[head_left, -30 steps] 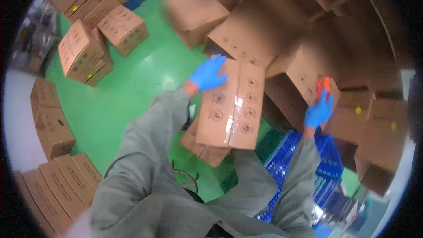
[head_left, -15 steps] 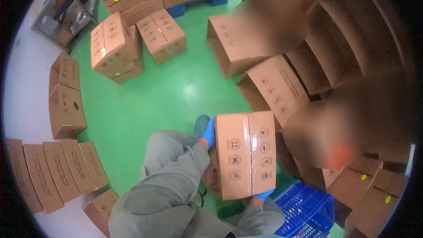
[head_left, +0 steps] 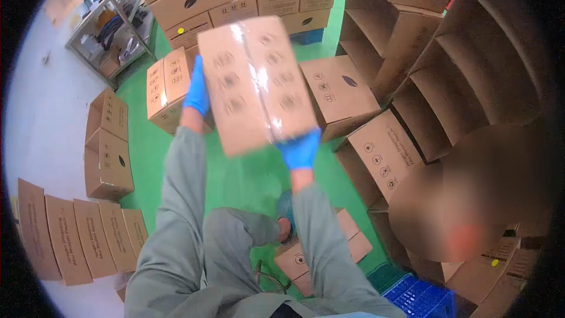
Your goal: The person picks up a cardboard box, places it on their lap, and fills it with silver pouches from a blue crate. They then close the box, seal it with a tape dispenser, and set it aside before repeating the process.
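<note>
A taped cardboard box [head_left: 254,91] is held up in front of me at arm's length, a little blurred by motion. My left hand [head_left: 198,89], in a blue glove, presses against its left side. Under its near right corner is my right hand [head_left: 300,148], also gloved in blue, its fingers partly hidden by the carton. Shiny clear tape runs along the box's top seam, with printed symbols on both flaps. Below my right forearm, another cardboard box [head_left: 352,237] rests on the floor by my foot.
Stacked cartons [head_left: 191,3] stand on a blue pallet [head_left: 310,36] at the back. Open empty boxes [head_left: 471,62] line the right side. A blue crate [head_left: 419,297] sits at lower right. Flattened-looking cartons [head_left: 82,241] lean along the left wall, near a metal shelf [head_left: 134,29].
Both hands have lifted the box from beside my knees, forward and to the left. Another box now shows on the floor near my foot. My view has tilted up.
</note>
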The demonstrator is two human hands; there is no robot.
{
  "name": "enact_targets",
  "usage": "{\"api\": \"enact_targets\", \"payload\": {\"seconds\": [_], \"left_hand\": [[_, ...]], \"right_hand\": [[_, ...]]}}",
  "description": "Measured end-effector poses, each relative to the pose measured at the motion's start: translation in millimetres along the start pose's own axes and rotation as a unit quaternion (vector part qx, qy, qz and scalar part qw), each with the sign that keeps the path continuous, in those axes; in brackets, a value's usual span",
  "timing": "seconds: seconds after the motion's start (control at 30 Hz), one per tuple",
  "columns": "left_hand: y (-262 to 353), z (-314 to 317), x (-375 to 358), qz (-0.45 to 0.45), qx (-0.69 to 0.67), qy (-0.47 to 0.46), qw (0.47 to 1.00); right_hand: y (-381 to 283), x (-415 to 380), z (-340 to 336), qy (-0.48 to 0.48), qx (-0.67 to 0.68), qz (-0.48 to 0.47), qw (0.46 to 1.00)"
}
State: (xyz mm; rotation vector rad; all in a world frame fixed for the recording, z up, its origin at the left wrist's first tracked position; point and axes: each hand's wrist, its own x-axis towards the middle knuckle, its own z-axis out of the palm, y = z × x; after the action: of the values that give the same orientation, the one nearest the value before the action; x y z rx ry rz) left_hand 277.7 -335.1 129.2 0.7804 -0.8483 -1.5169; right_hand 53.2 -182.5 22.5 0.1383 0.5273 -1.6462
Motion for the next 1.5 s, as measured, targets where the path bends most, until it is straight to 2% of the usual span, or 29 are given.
{"api": "enact_targets", "payload": {"seconds": [0.1,0.2,0.27,0.3,0.33,0.37,0.4,0.43,0.47,0.5,0.53,0.6,0.63,0.7,0.77,0.8,0.83,0.9,0.93,0.97,1.0,1.07,1.17,1.2,1.27,1.33,1.4,1.47,1.5], "left_hand": [[34,37,-12,0.052,0.107,0.027,0.993],[-25,55,-18,0.01,0.209,0.123,0.97],[-120,49,-20,-0.028,0.241,0.017,0.97],[-216,14,2,-0.047,0.367,-0.088,0.925],[-246,52,-44,-0.106,0.336,-0.115,0.929],[-299,70,-62,-0.173,0.361,-0.201,0.894],[-298,124,-103,-0.318,0.291,-0.21,0.878],[-328,153,-124,-0.363,0.306,-0.269,0.838],[-362,176,-146,-0.396,0.281,-0.29,0.825],[-393,195,-161,-0.424,0.254,-0.302,0.815],[-418,213,-166,-0.421,0.252,-0.303,0.817],[-475,249,-188,-0.435,0.177,-0.205,0.859],[-512,254,-188,-0.432,0.073,-0.164,0.884],[-540,265,-188,-0.461,-0.208,-0.034,0.862],[-529,271,-182,-0.401,-0.205,-0.001,0.893],[-550,255,-151,-0.269,-0.038,-0.082,0.959],[-572,246,-128,-0.12,0.133,-0.16,0.971],[-451,292,-140,-0.166,-0.049,-0.028,0.984],[-422,282,-132,-0.08,0.161,-0.072,0.981],[-396,271,-125,0.015,0.359,-0.115,0.926],[-324,287,-159,-0.044,0.237,-0.062,0.969],[-246,267,-200,-0.016,0.095,-0.135,0.986],[-145,245,-269,-0.004,0.152,-0.201,0.968],[-119,234,-290,0.014,0.192,-0.211,0.958],[-74,218,-320,0.102,0.438,-0.32,0.834],[-55,204,-353,0.161,0.437,-0.389,0.795],[-40,196,-380,0.223,0.431,-0.457,0.745],[-21,186,-403,0.269,0.485,-0.498,0.667],[-15,180,-413,0.268,0.476,-0.528,0.651]], "right_hand": [[22,36,39,-0.116,-0.106,0.051,0.986],[30,-4,26,-0.163,-0.254,0.125,0.945],[49,-31,-71,-0.143,-0.278,0.181,0.933],[51,-67,-112,-0.062,-0.335,0.139,0.93],[49,-110,-134,0.079,-0.427,0.073,0.898],[51,-141,-202,0.194,-0.334,0.193,0.902],[56,-181,-259,0.164,-0.467,0.129,0.859],[75,-213,-390,0.081,-0.663,0.057,0.742],[62,-253,-391,0.097,-0.659,0.051,0.744],[47,-301,-372,0.236,-0.426,0.101,0.868],[30,-329,-341,0.345,-0.157,0.143,0.914],[8,-362,-314,0.388,-0.163,0.107,0.901],[-3,-373,-305,0.427,-0.164,0.07,0.887],[-19,-388,-286,0.419,-0.173,0.033,0.891],[-34,-400,-273,0.39,-0.183,0.026,0.902],[-39,-403,-270,0.388,-0.177,0.018,0.904],[-40,-408,-266,0.379,-0.189,-0.008,0.906],[-41,-415,-251,0.364,-0.188,-0.045,0.911],[-42,-417,-241,0.347,-0.206,-0.06,0.913],[-43,-421,-229,0.332,-0.222,-0.079,0.913],[-46,-429,-218,0.333,-0.208,-0.099,0.914],[-54,-450,-193,0.274,-0.291,-0.161,0.903],[-72,-500,-165,0.26,-0.288,-0.277,0.879],[-75,-524,-158,0.251,-0.324,-0.326,0.852],[-90,-571,-146,0.262,-0.332,-0.426,0.8],[-102,-625,-153,0.358,-0.42,-0.495,0.67],[-108,-678,-142,0.409,-0.331,-0.564,0.636],[-115,-734,-154,0.509,-0.378,-0.617,0.466],[-112,-763,-164,0.552,-0.367,-0.622,0.416]]}}
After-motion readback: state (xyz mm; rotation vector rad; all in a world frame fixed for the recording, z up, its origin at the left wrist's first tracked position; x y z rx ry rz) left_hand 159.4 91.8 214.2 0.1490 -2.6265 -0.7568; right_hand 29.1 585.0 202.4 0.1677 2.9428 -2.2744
